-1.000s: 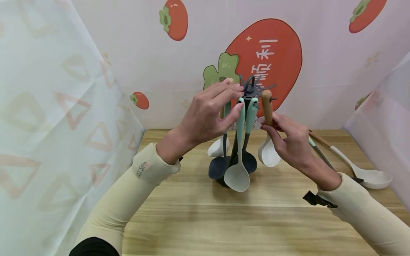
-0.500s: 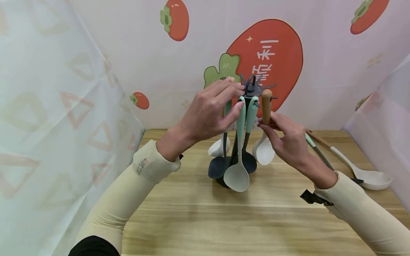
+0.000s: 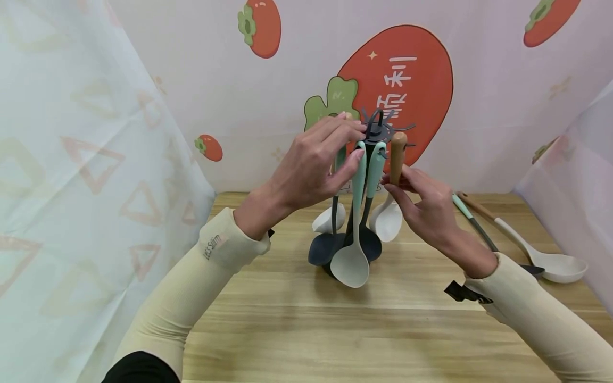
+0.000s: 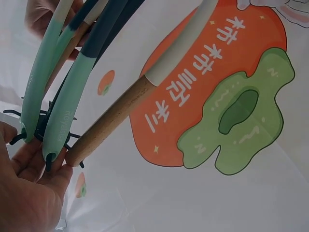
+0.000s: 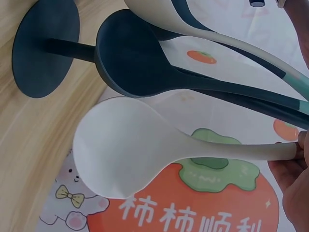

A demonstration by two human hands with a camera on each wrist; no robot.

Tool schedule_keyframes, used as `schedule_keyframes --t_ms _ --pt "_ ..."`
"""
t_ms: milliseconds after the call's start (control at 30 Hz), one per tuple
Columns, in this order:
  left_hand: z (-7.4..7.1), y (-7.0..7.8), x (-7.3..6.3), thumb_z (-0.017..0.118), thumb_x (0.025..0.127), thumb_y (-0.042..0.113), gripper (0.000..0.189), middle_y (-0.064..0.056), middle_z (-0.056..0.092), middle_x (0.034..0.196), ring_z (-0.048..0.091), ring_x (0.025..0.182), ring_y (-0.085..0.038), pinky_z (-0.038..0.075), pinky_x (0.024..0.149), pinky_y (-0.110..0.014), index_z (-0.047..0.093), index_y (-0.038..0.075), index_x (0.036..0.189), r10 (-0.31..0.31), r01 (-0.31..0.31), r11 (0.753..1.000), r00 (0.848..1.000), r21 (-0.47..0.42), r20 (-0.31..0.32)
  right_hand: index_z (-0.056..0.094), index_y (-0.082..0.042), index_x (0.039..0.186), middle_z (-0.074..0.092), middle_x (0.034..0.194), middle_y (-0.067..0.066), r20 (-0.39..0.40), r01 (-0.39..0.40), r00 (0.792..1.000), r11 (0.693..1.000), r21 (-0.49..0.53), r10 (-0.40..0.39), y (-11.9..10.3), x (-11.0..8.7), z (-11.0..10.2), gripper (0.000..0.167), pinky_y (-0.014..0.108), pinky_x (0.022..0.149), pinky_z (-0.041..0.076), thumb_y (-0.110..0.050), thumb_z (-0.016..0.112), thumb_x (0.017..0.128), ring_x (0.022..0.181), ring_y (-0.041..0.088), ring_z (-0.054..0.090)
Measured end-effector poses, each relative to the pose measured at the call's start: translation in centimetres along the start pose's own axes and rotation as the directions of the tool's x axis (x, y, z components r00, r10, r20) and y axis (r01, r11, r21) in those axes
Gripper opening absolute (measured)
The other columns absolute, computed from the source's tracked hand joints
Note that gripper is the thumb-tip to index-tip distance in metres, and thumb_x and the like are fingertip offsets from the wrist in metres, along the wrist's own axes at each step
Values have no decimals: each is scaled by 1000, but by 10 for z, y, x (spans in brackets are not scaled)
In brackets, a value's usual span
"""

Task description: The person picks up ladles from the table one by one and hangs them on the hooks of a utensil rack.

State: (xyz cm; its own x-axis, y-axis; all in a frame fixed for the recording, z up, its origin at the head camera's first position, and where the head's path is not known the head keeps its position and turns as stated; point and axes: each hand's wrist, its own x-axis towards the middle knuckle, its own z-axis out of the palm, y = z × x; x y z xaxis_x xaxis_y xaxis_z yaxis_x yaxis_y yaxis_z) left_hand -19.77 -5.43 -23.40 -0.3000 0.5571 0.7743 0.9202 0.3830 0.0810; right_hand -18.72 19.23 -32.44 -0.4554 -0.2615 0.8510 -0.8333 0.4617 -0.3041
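Note:
A dark rotating utensil rack point(image 3: 377, 134) stands on the table with several utensils hanging from its hooks. My left hand point(image 3: 308, 167) holds the top of the rack, fingers and thumb around the hooks beside the mint handles. At the rack's right side my right hand point(image 3: 428, 205) pinches a white ladle point(image 5: 120, 145) low on its wooden handle point(image 3: 397, 157). Its bowl hangs down, and the handle's top end is right at a hook. Hanging in front are a beige spoon point(image 3: 351, 266) and a dark ladle point(image 5: 130, 53); a wooden-handled white utensil point(image 3: 329, 219) hangs at the left.
On the table point(image 3: 364, 335) at the right lie a beige spoon with a wooden handle point(image 3: 560, 267) and a dark utensil with a mint handle point(image 3: 481, 232). The rack's round base point(image 5: 46, 48) rests on the wood. Printed cloth point(image 3: 158, 69) encloses the back and sides.
The white ladle's bowl has swung left toward the rack as my right hand shifts slightly left. My left hand stays at the rack top.

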Motion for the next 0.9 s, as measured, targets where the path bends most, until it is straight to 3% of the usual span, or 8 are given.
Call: schedule_keyframes --t_ms 333,700,800,900 --pt "-1 -1 3 60 103 10 22 -20 73 118 67 123 -31 34 125 -31 71 -7 113 2 -1 1000 1000 -15 9 74 7 119 78 100 19 -6 -8 1000 1000 11 8 2 0 5 44 9 90 53 18 83 78 84 37 78" --pt "-3 2 4 62 103 14 25 -19 73 121 68 122 -31 33 125 -30 70 -6 115 -11 10 1000 1000 28 27 73 8 119 78 100 21 -13 -11 1000 1000 2 11 1 -1 9 44 8 89 52 17 84 77 83 37 78" --pt "-2 2 4 66 101 17 24 -19 73 119 68 119 -31 34 125 -31 71 -4 111 -3 2 999 1000 39 9 73 8 120 78 100 21 -13 -12 1000 1000 6 12 0 -1 9 46 8 89 52 17 84 77 83 37 78" --pt "-1 3 4 72 99 22 28 -18 73 116 68 115 -31 44 118 -32 71 -4 108 16 -15 998 1000 58 -17 73 8 121 78 100 21 -13 -13 1000 1000 5 13 0 -1 10 47 8 89 52 17 84 77 83 37 78"
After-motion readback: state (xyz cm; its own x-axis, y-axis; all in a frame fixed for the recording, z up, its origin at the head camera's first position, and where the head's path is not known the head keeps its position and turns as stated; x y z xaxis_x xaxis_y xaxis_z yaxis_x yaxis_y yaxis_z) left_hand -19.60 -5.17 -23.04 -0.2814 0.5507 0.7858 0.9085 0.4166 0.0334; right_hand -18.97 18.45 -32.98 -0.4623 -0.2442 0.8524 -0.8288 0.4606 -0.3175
